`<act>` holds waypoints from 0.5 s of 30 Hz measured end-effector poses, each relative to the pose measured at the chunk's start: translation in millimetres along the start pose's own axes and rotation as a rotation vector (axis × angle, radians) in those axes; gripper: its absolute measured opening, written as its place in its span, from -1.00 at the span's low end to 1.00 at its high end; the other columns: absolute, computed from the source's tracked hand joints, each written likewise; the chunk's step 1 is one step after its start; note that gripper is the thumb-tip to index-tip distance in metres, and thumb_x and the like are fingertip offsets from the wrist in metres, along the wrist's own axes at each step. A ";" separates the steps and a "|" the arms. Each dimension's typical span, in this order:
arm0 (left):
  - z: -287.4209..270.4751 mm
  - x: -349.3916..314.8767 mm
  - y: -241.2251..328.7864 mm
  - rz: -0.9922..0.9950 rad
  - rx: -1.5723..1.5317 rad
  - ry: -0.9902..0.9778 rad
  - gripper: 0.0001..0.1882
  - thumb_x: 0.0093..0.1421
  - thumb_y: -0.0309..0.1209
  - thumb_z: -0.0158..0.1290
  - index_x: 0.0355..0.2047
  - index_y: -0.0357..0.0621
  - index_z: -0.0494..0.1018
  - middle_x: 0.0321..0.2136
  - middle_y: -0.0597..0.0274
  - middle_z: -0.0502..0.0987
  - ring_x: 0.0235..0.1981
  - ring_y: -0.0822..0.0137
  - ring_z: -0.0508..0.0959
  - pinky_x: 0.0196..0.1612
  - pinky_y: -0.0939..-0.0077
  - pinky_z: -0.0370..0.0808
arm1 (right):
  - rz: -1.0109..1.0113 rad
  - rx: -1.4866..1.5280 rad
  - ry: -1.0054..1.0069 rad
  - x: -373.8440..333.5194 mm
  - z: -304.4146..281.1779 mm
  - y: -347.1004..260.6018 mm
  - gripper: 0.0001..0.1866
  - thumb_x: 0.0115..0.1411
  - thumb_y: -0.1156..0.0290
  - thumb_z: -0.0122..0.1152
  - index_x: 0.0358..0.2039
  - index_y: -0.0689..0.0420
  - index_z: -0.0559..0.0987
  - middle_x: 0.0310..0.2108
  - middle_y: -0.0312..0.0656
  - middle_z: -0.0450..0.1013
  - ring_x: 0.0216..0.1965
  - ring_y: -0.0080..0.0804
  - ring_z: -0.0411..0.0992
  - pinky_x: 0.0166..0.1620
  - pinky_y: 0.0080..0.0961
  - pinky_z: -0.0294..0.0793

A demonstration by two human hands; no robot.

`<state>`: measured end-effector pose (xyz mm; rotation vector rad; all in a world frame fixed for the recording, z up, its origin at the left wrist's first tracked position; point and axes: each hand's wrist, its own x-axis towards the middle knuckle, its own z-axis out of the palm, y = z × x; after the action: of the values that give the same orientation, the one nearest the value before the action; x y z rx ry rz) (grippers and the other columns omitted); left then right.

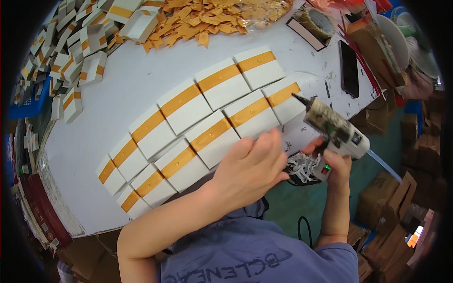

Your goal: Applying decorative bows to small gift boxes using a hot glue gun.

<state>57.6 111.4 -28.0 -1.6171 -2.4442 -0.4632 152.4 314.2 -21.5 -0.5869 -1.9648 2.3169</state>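
My right hand [336, 162] grips a white hot glue gun [335, 129], its black nozzle pointing at the rightmost white card with an orange band [284, 99]. My left hand [250, 167] hovers with curled fingers over the table's near edge, beside a pile of white ribbon pieces [302, 166]; what it holds, if anything, is hidden. Two rows of white cards with orange bands [188, 125] lie side by side across the white table [118, 89].
Stacks of folded white and orange boxes [75, 47] crowd the far left. A heap of orange tags [203, 19] lies at the back. A tape roll [317, 21] and a black phone [349, 68] sit at the right. Cardboard boxes [387, 207] stand on the floor.
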 end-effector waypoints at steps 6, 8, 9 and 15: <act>20.5 21.0 5.7 0.061 0.088 -0.068 -0.50 -0.20 0.04 0.14 -0.39 -0.08 0.38 -0.01 0.07 0.30 -0.14 0.28 0.23 -0.12 0.42 0.10 | 0.047 -0.206 0.075 11.9 -11.6 8.8 -0.73 -0.02 0.35 0.09 -0.34 0.27 0.45 -0.52 -0.24 0.42 -0.47 -0.48 0.39 -0.31 -0.55 0.35; 18.4 22.8 7.1 0.063 0.135 -0.078 -0.48 -0.21 0.05 0.15 -0.38 -0.08 0.38 0.00 0.07 0.30 -0.13 0.29 0.22 -0.11 0.42 0.10 | 0.096 -0.267 0.115 8.1 -8.4 1.3 -0.69 -0.10 0.36 0.05 -0.32 0.26 0.42 -0.55 -0.19 0.42 -0.54 -0.47 0.37 -0.43 -0.59 0.33; 17.2 23.0 6.1 0.056 0.128 -0.094 -0.48 -0.20 0.05 0.14 -0.37 -0.08 0.38 -0.01 0.07 0.30 -0.13 0.29 0.22 -0.12 0.42 0.10 | 0.099 -0.201 0.058 7.5 -10.7 -1.2 -0.64 -0.09 0.29 0.06 -0.30 0.26 0.40 -0.53 -0.13 0.43 -0.56 -0.43 0.39 -0.48 -0.62 0.34; -5.1 19.6 4.1 0.116 0.002 0.025 -0.54 -0.14 -0.02 0.11 -0.35 -0.09 0.40 -0.05 0.09 0.34 -0.16 0.29 0.24 -0.18 0.43 0.12 | -0.178 -0.084 0.070 64.6 -39.7 -44.2 -0.58 0.02 0.13 -0.04 -0.24 0.21 0.42 -0.30 -0.01 0.47 -0.27 -0.37 0.47 -0.53 -0.72 0.31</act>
<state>53.5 128.0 -16.5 -1.7299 -2.3172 -0.4594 96.0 378.0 -0.3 -0.4707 -2.0010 2.0914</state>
